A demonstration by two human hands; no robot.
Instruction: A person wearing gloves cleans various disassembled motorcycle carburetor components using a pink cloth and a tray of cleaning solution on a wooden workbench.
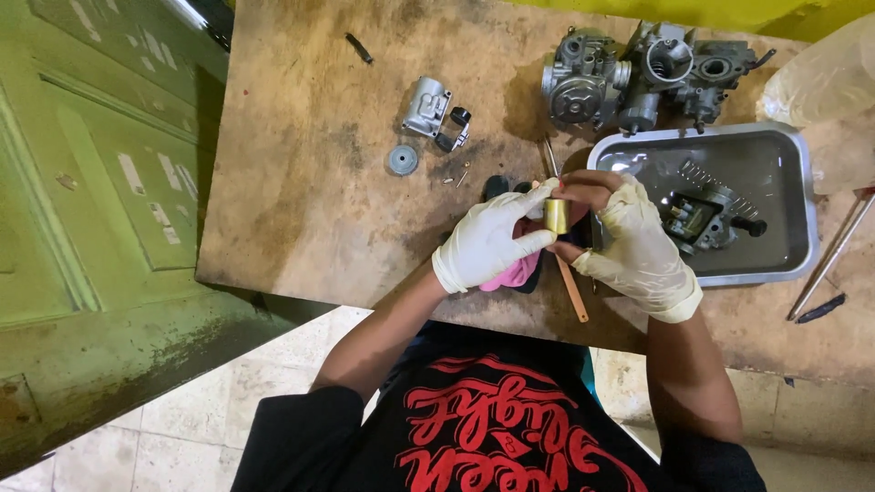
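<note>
Held up between both gloved hands, just off the near-left corner of the shallow grey metal tray point(802, 196): a small brass-coloured metal cylinder point(557, 216). Left hand point(488, 241), in a white glove, pinching the cylinder from its side with thumb and forefinger, other fingers curled loosely beneath. Right hand point(636, 246), in a cream glove, closing on it from the opposite side, fingertips pressed against its top and flank. Gripped from two sides, presumably to keep so small and smooth a piece steady and turnable for close inspection.

Under the hands, left of the tray: a crumpled pink cloth point(512, 271), probably there for wiping or to catch a dropped part. Beside it, toward the tray's near edge, a thin orange-brown stick point(572, 289) lying on the stained wooden worktable point(301, 182).

Inside the tray: a dark carburettor body point(702, 216) with a coiled spring point(700, 173), kept contained, likely against rolling or leaking. Beyond the tray's far-left corner: two grey cast-metal carburettors point(638, 73). Well to the tray's left: a small silver cast cover point(428, 107) and a round grey disc point(403, 159), laid out apart.
</note>
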